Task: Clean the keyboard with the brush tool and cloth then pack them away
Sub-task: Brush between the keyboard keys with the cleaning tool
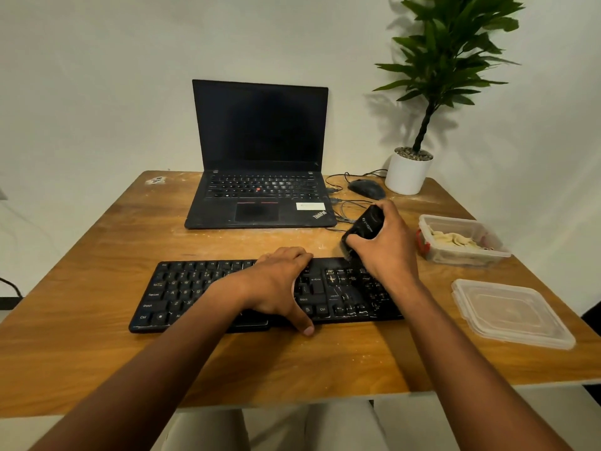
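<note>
A black keyboard (182, 291) lies across the near middle of the wooden table (97, 353), with pale dust on its right-hand keys. My left hand (279, 284) rests flat over the keyboard's middle, thumb hooked over the front edge. My right hand (387, 245) grips a black brush tool (367, 224) above the keyboard's upper right corner, bristles pointing down at the keys. A cream cloth (455, 240) lies bunched inside a clear plastic container (500, 252) at the right.
The container's clear lid (510, 312) lies near the right edge. An open black laptop (260, 151) stands at the back, with a mouse (366, 188) and cables beside it. A potted plant (409, 170) occupies the back right corner.
</note>
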Action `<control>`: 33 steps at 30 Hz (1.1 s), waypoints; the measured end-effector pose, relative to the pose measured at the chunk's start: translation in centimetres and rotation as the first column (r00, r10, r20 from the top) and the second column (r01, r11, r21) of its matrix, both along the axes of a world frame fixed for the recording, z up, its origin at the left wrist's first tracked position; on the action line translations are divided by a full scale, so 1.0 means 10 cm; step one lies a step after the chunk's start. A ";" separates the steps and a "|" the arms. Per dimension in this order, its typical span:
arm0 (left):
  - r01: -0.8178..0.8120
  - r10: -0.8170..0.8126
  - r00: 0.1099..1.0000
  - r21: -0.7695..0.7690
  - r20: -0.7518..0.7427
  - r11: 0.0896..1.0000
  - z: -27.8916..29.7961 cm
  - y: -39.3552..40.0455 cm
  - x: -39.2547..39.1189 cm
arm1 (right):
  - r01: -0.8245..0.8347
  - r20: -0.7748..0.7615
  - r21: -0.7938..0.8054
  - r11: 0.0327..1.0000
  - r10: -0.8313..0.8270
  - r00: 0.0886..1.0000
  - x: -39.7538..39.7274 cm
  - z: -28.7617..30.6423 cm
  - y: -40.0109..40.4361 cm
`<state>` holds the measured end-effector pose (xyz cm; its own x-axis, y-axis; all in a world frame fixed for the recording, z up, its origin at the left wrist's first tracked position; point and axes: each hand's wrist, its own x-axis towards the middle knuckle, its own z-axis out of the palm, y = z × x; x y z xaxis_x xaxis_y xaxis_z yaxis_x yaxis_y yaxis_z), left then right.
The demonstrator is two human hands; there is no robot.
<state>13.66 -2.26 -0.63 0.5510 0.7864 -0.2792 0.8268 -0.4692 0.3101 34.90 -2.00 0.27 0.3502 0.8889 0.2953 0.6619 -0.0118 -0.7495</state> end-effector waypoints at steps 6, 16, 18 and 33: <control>0.007 -0.007 1.000 -0.006 -0.017 1.000 0.00 0.02 -0.01 | -0.058 -0.014 -0.068 0.996 0.057 0.998 -0.11 -0.11 0.05; 0.010 -0.010 1.000 -0.011 -0.028 1.000 0.03 0.01 0.01 | -0.074 -0.007 -0.042 0.996 0.074 0.997 -0.06 0.00 0.03; 0.006 -0.006 1.000 -0.013 -0.028 1.000 0.02 0.01 0.01 | -0.103 -0.020 -0.063 0.993 0.102 0.995 -0.11 -0.06 0.03; 0.005 -0.006 0.999 -0.016 -0.033 1.000 0.00 0.03 0.00 | -0.124 -0.057 -0.121 0.985 0.117 0.991 -0.19 -0.05 -0.14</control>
